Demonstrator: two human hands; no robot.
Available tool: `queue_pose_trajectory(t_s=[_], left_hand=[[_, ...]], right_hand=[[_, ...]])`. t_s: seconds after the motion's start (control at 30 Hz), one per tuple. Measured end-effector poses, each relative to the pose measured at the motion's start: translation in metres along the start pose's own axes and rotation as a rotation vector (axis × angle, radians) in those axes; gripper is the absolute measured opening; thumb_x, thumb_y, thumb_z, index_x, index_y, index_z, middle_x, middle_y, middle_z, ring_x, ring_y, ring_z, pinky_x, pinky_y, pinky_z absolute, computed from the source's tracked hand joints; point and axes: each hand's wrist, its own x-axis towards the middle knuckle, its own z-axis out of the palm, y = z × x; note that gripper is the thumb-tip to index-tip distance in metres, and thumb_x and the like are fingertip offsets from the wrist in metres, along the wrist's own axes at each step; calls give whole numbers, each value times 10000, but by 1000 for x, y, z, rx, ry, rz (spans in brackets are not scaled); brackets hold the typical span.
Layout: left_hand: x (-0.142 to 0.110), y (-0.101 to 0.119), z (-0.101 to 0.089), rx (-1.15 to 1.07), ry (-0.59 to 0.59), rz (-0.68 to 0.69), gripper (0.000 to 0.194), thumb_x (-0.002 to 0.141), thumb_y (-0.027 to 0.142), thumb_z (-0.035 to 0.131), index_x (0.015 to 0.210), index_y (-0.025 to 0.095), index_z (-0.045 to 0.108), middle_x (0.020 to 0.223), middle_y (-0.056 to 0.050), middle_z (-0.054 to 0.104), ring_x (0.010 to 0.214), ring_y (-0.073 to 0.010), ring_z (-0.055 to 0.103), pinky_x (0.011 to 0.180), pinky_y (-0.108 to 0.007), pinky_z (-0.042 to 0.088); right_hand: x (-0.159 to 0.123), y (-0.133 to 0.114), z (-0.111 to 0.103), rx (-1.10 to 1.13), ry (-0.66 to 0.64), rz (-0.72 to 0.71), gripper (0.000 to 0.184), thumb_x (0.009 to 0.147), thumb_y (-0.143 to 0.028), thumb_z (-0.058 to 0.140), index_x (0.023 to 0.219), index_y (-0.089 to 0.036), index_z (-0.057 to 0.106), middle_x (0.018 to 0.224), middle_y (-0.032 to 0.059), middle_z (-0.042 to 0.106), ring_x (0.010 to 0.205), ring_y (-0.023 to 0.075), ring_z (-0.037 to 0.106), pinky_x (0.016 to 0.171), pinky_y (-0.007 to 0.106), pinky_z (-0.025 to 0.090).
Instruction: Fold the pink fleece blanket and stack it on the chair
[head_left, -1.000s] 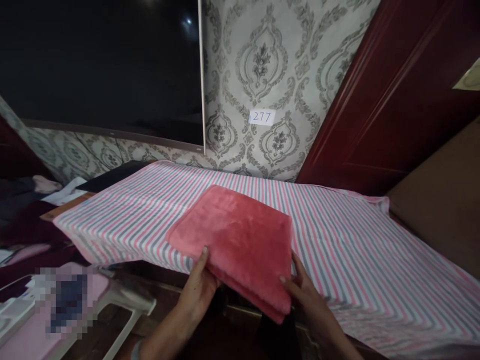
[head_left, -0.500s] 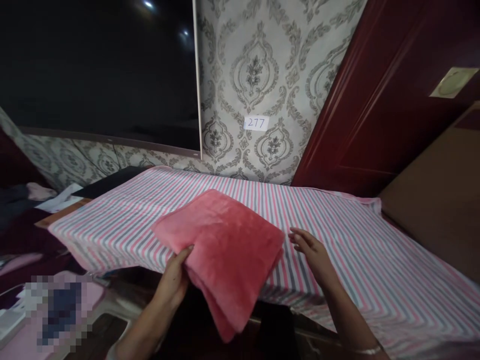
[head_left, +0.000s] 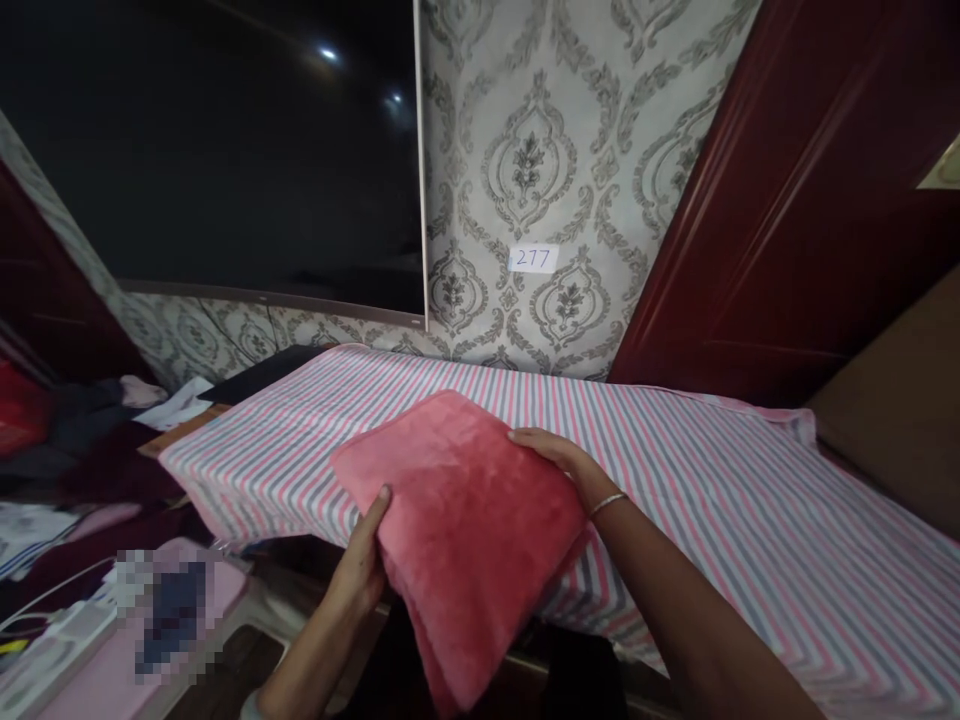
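A folded pink plush towel [head_left: 465, 530] held by both hands over a striped sheet [head_left: 720, 480]

The left hand [head_left: 356, 565] grips its edge at 7 o'clock, the right hand [head_left: 555, 460] is on it at 2 o'clock. Hands are apart, clamped from opposite sides, so the folded layers keep together; its lowest corner hangs at 6 o'clock.

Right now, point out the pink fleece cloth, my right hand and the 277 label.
Pink fleece cloth [head_left: 469, 540]: head view, on its middle.
Right hand [head_left: 553, 455]: head view, on the back.
277 label [head_left: 533, 259]: head view, on its centre.
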Motion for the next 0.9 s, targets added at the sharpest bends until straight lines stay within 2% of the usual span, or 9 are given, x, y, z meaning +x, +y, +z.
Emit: queue_pose_trajectory(t_s=[0.1, 0.17, 0.33, 0.47, 0.53, 0.63, 0.77, 0.83, 0.9], left_hand=[[7, 6, 0, 77, -47, 114, 476, 645, 246, 813, 1097, 171, 686, 1017, -114, 772, 970, -310, 736, 858, -401, 609], [12, 18, 3, 137, -83, 177, 573, 579, 256, 844, 1117, 158, 672, 983, -105, 773, 919, -303, 739, 799, -380, 611], [29, 69, 40, 304, -297, 259, 584, 503, 338, 879, 1022, 140, 700, 919, -112, 769, 909, -340, 724, 751, -383, 598], [60, 90, 81, 443, -471, 182, 458, 611, 428, 831, 953, 140, 733, 889, -134, 762, 965, -371, 706, 807, -440, 587], [78, 84, 93, 510, -458, 164, 413, 673, 471, 797, 931, 152, 740, 904, -128, 761, 1001, -360, 695, 860, -452, 574], [103, 60, 94, 581, -404, 240, 288, 668, 405, 808, 852, 196, 737, 928, -95, 763, 1043, -317, 680, 915, -419, 552], [125, 30, 83, 637, -339, 239, 267, 605, 369, 829, 782, 201, 720, 964, -106, 759, 1028, -297, 669, 914, -401, 531], [130, 26, 81, 695, -343, 196, 342, 597, 435, 817, 805, 183, 717, 958, -118, 752, 968, -300, 670, 861, -399, 528], [132, 28, 81, 836, -331, 243, 374, 617, 496, 781, 802, 180, 703, 890, -104, 738, 895, -297, 658, 793, -386, 508]], right_hand=[[0, -3, 5, 101, -86, -12, 427, 738, -539, 784, 962, -176, 747, 927, 51, 758, 789, 219, 676, 724, 340, 567], [-6, -6, 7, 132, -59, -87, 433, 710, -527, 814, 936, -166, 739, 920, 39, 755, 771, 194, 661, 707, 298, 547], [-42, -28, -3, 244, 182, -182, 515, 657, -555, 858, 969, -167, 726, 933, 53, 751, 756, 195, 660, 674, 279, 531], [-77, -30, -23, 314, 392, -249, 541, 675, -572, 842, 1023, -184, 701, 960, 61, 743, 780, 201, 672, 692, 281, 541], [-87, -13, -31, 289, 495, -230, 556, 691, -594, 801, 1058, -196, 678, 954, 59, 736, 780, 207, 675, 690, 295, 545], [-95, 31, -35, 222, 636, -39, 576, 700, -580, 751, 1134, -220, 635, 882, 48, 717, 699, 207, 667, 599, 308, 535], [-101, 79, -35, 290, 627, 65, 541, 725, -489, 738, 1176, -222, 605, 843, 53, 708, 724, 212, 684, 623, 317, 558], [-102, 87, -35, 312, 619, 58, 567, 753, -496, 722, 1231, -223, 587, 880, 57, 717, 758, 219, 695, 645, 325, 571], [-100, 88, -34, 279, 615, 60, 592, 774, -542, 703, 1267, -236, 586, 1001, 77, 728, 835, 241, 706, 662, 343, 587]])
